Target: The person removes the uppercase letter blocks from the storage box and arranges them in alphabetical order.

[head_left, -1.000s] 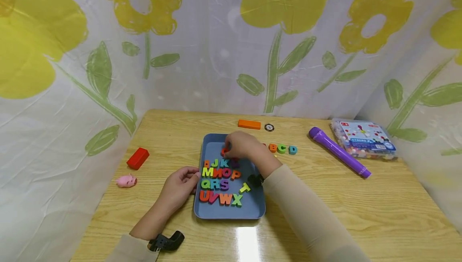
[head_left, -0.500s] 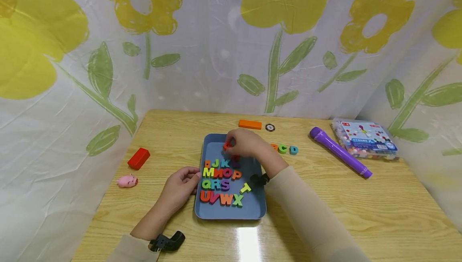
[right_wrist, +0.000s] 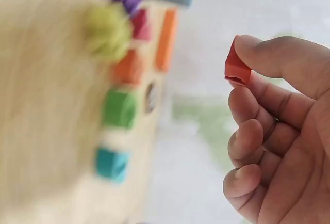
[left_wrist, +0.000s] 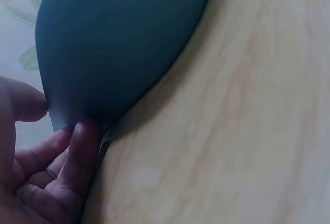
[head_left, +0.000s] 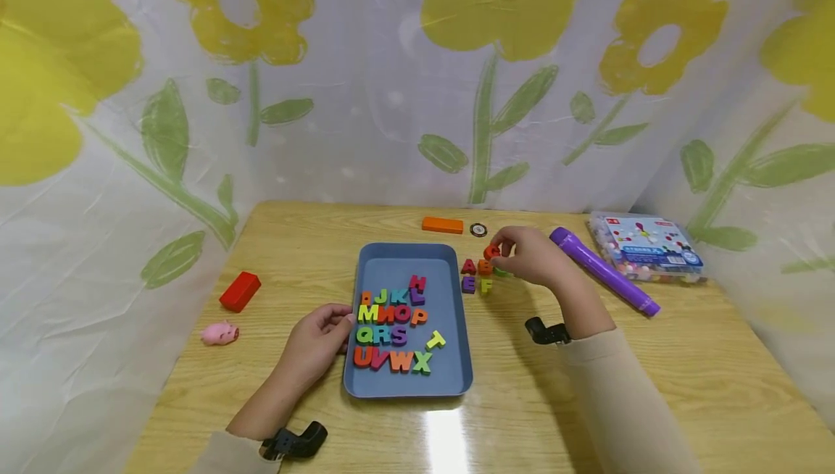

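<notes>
Pinched between thumb and forefinger, a small red letter (head_left: 491, 251) rides in the right hand (head_left: 531, 256), held just above the table (head_left: 652, 358) over the letters already laid out to the right of the blue tray (head_left: 457, 380): a red A (head_left: 467, 267) and an orange one beside it in the far row, a purple E (head_left: 467, 284) and a yellow F (head_left: 485, 285) in the near row, with a green piece partly hidden under the fingers. The right wrist view shows the same red piece (right_wrist: 237, 68) gripped at the fingertips, the blurred letters lying below it. The left hand (head_left: 320, 340) rests against the tray's left rim, its fingers (left_wrist: 82, 146) pressed lightly to the edge and not wrapped round it, steadying it. By my reading the step in hand is carrying a letter out of the tray to its place in the alphabet rows on the table; the next move calls for lowering it into the near row just right of the F, right way up, without nudging the neighbours, then releasing it. Compared with a second ago, the right hand has left the far end of the tray, where it was picking this letter up, and crossed to the table; the left hand has stayed put, and the tray's remaining letters, from the H (head_left: 417, 284) down to the X (head_left: 422, 362), have not shifted
</notes>
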The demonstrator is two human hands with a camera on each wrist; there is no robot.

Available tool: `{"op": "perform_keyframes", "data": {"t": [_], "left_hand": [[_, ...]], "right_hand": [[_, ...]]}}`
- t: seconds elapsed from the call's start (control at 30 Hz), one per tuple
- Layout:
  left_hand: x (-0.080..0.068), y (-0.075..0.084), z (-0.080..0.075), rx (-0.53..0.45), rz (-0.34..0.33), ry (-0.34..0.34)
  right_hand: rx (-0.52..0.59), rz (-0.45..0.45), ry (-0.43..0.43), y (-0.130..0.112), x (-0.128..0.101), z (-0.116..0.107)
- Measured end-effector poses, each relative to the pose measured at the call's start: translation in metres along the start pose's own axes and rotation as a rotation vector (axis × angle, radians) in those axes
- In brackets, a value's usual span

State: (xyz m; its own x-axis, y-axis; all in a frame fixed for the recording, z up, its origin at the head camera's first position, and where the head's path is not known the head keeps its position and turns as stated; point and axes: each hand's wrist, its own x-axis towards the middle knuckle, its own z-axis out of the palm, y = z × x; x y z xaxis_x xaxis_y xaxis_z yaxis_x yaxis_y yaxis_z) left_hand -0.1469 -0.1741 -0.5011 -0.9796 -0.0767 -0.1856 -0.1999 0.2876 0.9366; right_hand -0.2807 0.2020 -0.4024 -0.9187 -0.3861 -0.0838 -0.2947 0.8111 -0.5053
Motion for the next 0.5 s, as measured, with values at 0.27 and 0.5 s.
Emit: {"op": "perform_keyframes", "data": {"t": [0.27, 0.5], "left_hand": [[-0.002, 0.0, -0.001, -0.011, 0.0, 0.008], [-0.002, 0.001, 0.001, -0.031, 0.01, -0.002]], "right_hand": [[0.038, 0.073, -0.037, 0.036, -0.019, 0.019], [0.028, 0.108, -0.039, 0.044, -0.023, 0.031]]}}
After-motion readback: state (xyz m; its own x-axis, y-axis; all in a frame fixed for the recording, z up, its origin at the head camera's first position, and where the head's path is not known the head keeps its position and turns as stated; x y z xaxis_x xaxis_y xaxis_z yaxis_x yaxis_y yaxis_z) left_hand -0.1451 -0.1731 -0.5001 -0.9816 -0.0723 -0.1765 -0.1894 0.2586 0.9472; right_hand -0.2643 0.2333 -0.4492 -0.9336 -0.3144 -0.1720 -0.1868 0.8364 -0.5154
